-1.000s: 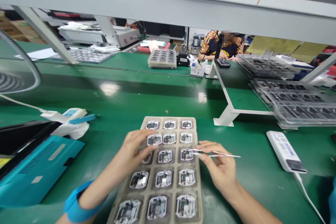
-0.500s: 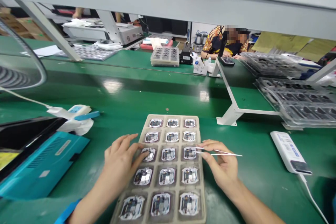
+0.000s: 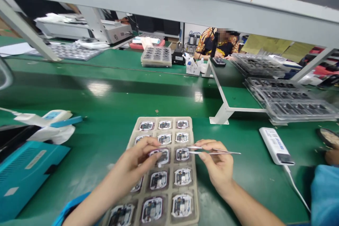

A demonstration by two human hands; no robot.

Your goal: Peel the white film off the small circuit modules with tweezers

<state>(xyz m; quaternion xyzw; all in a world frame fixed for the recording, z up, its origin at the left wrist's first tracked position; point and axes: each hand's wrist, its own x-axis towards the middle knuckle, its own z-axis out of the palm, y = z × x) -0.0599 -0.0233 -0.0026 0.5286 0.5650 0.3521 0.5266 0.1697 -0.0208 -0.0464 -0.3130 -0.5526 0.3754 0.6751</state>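
Note:
A beige tray (image 3: pixel 196 197) holds rows of small square electronic modules with white frames, each in its own pocket. My left hand (image 3: pixel 144 157) is over the middle of the tray, thumb and fingers apart, at the module (image 3: pixel 162 160) in the middle column, third row. Whether its fingertips touch that module I cannot tell. My left hand and forearm hide much of the left column. In my right hand (image 3: pixel 218 162) is a pair of tweezers (image 3: pixel 225 152), tips spread over the right-column module (image 3: pixel 182 154) of the same row.
A teal case (image 3: pixel 29 173) lies at left beside a white plug strip (image 3: pixel 57 122). On the right are a white power bank (image 3: pixel 277 146) with a cable, a metal bracket (image 3: pixel 222 113), clear trays (image 3: pixel 293 100) and a co-worker's blue sleeve (image 3: pixel 325 194). Another person sits across the bench.
My left hand has moved right, from the left-column module to the middle one. My right hand keeps the tweezers at the same module. The view has turned right, bringing a blue sleeve in.

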